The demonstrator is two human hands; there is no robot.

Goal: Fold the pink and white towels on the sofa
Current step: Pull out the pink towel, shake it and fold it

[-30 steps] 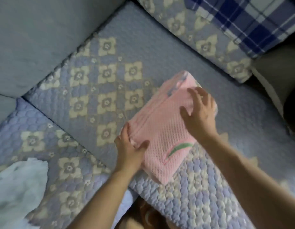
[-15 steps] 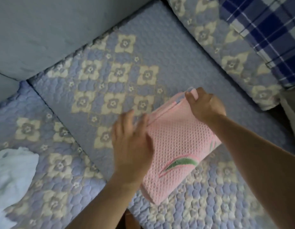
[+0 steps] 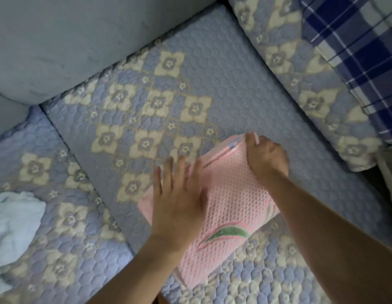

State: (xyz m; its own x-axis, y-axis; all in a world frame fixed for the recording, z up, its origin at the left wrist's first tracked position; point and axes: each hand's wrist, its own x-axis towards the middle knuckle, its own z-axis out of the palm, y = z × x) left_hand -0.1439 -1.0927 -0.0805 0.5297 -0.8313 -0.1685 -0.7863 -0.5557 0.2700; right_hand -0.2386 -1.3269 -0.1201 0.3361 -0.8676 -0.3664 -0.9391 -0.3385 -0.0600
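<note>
A pink waffle-weave towel (image 3: pixel 230 207) with a green leaf motif lies folded into a thick rectangle on the quilted sofa seat (image 3: pixel 212 69). My left hand (image 3: pixel 179 200) rests flat on its left half, fingers spread, pressing down. My right hand (image 3: pixel 266 157) is closed around the towel's far corner, pinching its edge. The white towel (image 3: pixel 14 224) lies crumpled at the left edge of the view, apart from both hands.
The grey sofa backrest (image 3: pixel 70 40) rises at the upper left. A quilted cushion (image 3: pixel 300 84) stands at the right, with a blue plaid cloth (image 3: pixel 355 51) over it. The seat's front edge runs just below the pink towel.
My left hand let go of the towel's near-left edge and moved onto its top, flat. My right hand went from resting open on top to gripping the far corner.
</note>
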